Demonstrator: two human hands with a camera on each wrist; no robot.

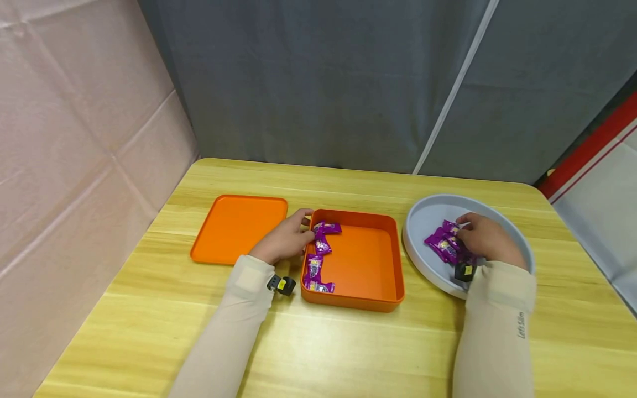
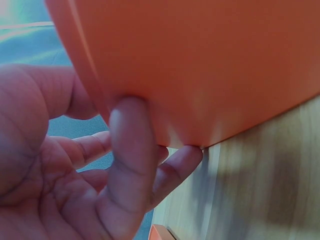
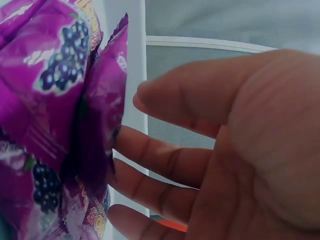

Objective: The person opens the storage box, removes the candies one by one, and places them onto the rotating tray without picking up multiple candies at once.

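An orange box sits mid-table with several purple grape candy packets along its left inner side. My left hand rests against the box's left wall. In the left wrist view its fingers lie fairly straight on the outside of the orange wall. A grey round plate on the right holds several more purple packets. My right hand lies over them. In the right wrist view its fingertips touch the packets, with none clearly pinched.
The orange lid lies flat to the left of the box. A pink wall stands on the left and a grey curtain behind the wooden table. Small wrist cameras hang under both sleeves.
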